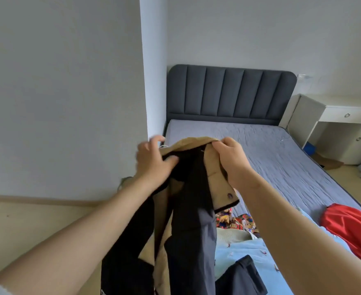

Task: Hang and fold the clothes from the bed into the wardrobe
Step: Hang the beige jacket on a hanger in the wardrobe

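While gripping tan-black jacket (188, 188) with left hand (154, 160) and right hand (231, 160) mid-frame, early stage: clothes pile (250, 241) still on bed (282, 158), nothing hung.

No text, label, brand, number or sign can be read here. A small white mark sits at the bottom edge on the black cloth (120, 273) hanging from the hands, but it is cut off and too blurred to make out. The patterned cloth (235, 223) on the bed (282, 158) shows only coloured shapes, no legible letters.
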Tool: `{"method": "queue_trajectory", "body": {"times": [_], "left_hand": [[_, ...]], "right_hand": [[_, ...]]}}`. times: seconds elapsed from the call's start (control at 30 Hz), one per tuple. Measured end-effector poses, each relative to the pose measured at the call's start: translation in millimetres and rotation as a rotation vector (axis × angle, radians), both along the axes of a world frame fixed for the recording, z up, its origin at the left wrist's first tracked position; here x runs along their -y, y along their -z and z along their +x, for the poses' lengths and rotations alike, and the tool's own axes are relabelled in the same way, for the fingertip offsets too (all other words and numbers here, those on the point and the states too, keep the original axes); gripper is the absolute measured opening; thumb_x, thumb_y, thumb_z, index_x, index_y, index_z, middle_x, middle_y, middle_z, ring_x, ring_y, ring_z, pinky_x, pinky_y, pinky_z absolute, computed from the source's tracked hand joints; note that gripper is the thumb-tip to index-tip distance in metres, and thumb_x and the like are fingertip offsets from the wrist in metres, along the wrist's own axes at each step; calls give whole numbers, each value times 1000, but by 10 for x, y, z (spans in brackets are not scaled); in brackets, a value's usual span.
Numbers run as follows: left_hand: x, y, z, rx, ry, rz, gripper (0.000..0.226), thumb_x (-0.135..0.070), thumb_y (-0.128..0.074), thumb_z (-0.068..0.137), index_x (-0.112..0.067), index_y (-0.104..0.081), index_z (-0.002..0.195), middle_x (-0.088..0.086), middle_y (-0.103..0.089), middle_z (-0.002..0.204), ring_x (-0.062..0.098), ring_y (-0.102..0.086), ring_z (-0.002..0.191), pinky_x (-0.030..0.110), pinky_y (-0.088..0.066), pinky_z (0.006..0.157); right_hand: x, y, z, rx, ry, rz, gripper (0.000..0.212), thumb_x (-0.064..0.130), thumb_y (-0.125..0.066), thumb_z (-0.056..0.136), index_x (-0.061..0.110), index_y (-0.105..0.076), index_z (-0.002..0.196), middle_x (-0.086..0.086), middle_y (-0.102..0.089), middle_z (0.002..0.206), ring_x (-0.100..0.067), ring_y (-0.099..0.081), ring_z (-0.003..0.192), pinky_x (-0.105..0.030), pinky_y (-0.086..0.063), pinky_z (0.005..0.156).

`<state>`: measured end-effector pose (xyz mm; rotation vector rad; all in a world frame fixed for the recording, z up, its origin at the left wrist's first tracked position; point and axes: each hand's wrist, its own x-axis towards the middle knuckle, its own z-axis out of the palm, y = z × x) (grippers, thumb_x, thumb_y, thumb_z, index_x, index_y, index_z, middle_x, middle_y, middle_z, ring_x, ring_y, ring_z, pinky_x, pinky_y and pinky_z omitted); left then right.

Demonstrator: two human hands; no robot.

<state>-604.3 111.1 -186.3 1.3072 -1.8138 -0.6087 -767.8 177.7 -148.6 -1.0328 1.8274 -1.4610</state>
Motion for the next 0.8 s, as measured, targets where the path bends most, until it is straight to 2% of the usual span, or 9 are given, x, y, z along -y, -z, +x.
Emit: {"method": "queue_trajectory", "body": {"times": [0.1, 0.13, 0.2, 0.3, 0.37, 0.5, 0.57, 0.67, 0.8], "left_hand": [[-264, 172, -225, 64, 468, 211, 110, -53, -75, 51, -20, -25, 142, 3, -32, 141, 19, -31, 132, 36, -30, 110], [-283, 240, -278, 88, 520, 212, 106, -43, -78, 57, -19, -22, 144, 2, -32, 144, 19, -30, 134, 30, -30, 110], [-270, 266, -315, 22, 445, 195, 68, -19, -69, 75, -24, -37, 135, -2, -50, 129, 20, -44, 123, 12, -37, 93], [-193, 177, -267, -238, 294, 329, 33, 0, -54, 82, -24, -61, 103, -5, -65, 94, 23, -60, 98, 27, -49, 82], [-113, -1, -218, -421, 253, 421, 32, 3, -54, 85, -15, -62, 109, 0, -66, 91, 22, -62, 90, 33, -50, 79], [16, -603, -231, -658, 297, 432, 29, -7, -51, 92, -17, -57, 119, 5, -65, 102, 22, -61, 94, 34, -50, 83], [4, -956, -279, -679, 370, 380, 26, -12, -52, 93, -15, -56, 118, 3, -65, 100, 19, -62, 92, 29, -50, 78], [-86, -1446, -324, -701, 513, 326, 31, -19, -55, 92, -13, -56, 123, 7, -68, 105, 23, -65, 98, 32, -52, 85], [-205, -1791, -283, -772, 742, 317, 26, -29, -60, 85, -18, -63, 109, 1, -73, 96, 16, -69, 91, 25, -55, 73]], "right_hand": [[43, -117, 54, 47, 10, -18, 23, 17, -49, 92, 16, -45, 69, -2, -45, 69, -16, -42, 66, -29, -37, 61], [43, -117, 78, 62, 7, -11, 24, 16, -50, 92, 16, -45, 68, -2, -45, 68, -16, -42, 64, -28, -36, 60], [17, -89, 88, 148, 5, -19, 24, 16, -52, 92, 15, -46, 69, -2, -47, 68, -15, -45, 63, -29, -39, 61], [-83, -41, 16, 405, -101, -118, 11, 15, -52, 93, 14, -55, 83, -3, -58, 77, -14, -54, 69, -27, -44, 63], [-151, -3, -67, 398, -167, -155, 11, 15, -49, 94, 20, -55, 102, 0, -63, 97, -10, -57, 81, -25, -43, 67], [-246, 132, -118, 204, -252, 35, 57, 13, -58, 89, 29, -32, 137, 5, -36, 135, -14, -39, 118, -30, -28, 92], [-255, 158, -64, 240, -301, 101, 67, 23, -63, 87, 35, -24, 139, 11, -39, 125, -10, -45, 106, -28, -34, 88], [-194, 67, -72, 338, -295, 95, 74, 37, -64, 85, 41, -15, 141, 17, -49, 104, -2, -53, 84, -25, -44, 64], [-143, -36, -137, 408, -169, 50, 97, 17, -68, 84, 42, 2, 146, -4, -48, 130, -22, -64, 89, -36, -55, 66]]}}
